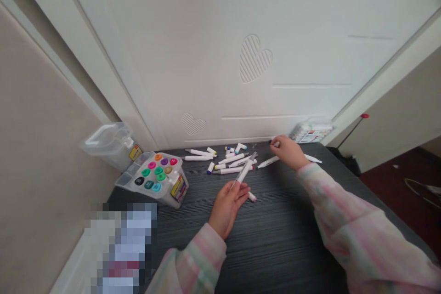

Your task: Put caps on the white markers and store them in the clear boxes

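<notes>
Head view — marker [245, 171] in left hand [227, 206]

Dark grey, finely streaked table [275, 239] is carrying white-barrelled plastic markers [234, 158]. Clear plastic marker case [155, 179] is showing orange, purple, pink, green, teal and black caps. Pastel pink-green plaid sleeves [361, 225] are showing.

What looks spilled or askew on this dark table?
White plastic marker pens lie scattered loose by the white door, some caps loose. The clear plastic marker case sits tipped, some slots empty, its clear lid off behind it. The left hand holds one white marker.
</notes>
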A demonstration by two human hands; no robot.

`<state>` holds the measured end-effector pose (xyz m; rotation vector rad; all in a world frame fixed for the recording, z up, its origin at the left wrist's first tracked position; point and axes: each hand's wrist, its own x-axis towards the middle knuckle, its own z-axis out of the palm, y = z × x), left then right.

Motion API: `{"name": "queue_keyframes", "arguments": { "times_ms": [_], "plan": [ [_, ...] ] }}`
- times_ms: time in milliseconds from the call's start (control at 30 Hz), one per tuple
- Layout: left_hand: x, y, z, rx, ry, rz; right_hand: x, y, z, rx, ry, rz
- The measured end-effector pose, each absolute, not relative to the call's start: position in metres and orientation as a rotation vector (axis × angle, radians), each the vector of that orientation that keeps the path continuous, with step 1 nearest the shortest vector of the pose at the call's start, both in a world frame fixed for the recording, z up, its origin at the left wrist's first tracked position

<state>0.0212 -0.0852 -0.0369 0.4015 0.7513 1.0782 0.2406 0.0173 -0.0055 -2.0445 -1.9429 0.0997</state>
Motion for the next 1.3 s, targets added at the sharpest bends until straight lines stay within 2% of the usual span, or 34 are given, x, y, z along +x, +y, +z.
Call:
{"name": "queue_keyframes", "arguments": {
  "times_ms": [367,633,933,1300],
  "plan": [
    [0.021,-0.082,-0.038,0.366,0.773,1.155,0.185,-0.095,-0.026,-1.37,-2.205,0.338],
    [0.02,-0.082,-0.039,0.384,0.798,1.179,0.177,-0.092,-0.043,-1.358,-2.3,0.233],
    [0.019,-0.08,-0.041,0.447,0.833,1.184,0.18,-0.062,-0.043,-1.54,-2.214,0.128],
    [0.018,-0.08,-0.039,0.564,0.897,1.163,0.188,-0.061,-0.046,-1.477,-1.943,0.33]
  ]
}}
